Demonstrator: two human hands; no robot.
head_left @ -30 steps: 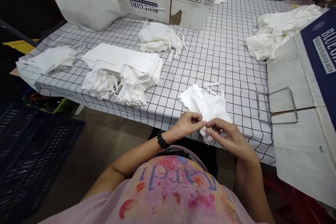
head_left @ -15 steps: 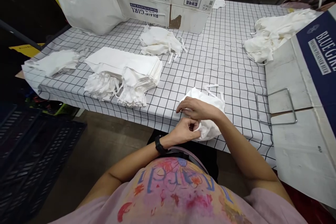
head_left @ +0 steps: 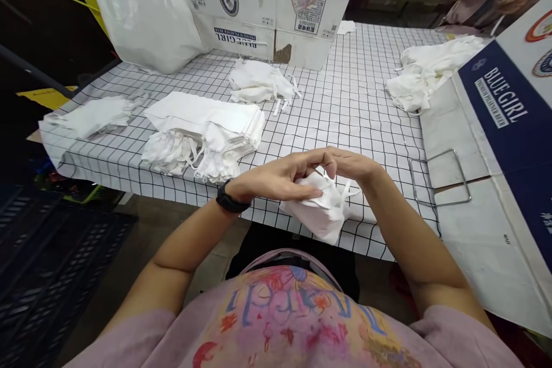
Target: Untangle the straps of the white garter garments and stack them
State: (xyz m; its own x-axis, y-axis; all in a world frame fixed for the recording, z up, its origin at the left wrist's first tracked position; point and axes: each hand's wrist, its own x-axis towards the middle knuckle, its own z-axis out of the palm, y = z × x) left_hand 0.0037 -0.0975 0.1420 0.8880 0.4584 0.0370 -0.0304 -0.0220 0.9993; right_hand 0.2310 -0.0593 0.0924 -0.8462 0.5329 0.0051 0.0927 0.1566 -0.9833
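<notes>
We list: one white cloth (head_left: 317, 218), pinched in left hand (head_left: 276, 175); right hand (head_left: 351, 162), grip hidden, cannot tell; loose ties (head_left: 347, 191) could snag.

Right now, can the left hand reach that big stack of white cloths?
Probably yes: the left hand is near the stack of white cloths, with only grid-patterned tablecloth between. It holds another white cloth, though, so may need to let go first.
</notes>
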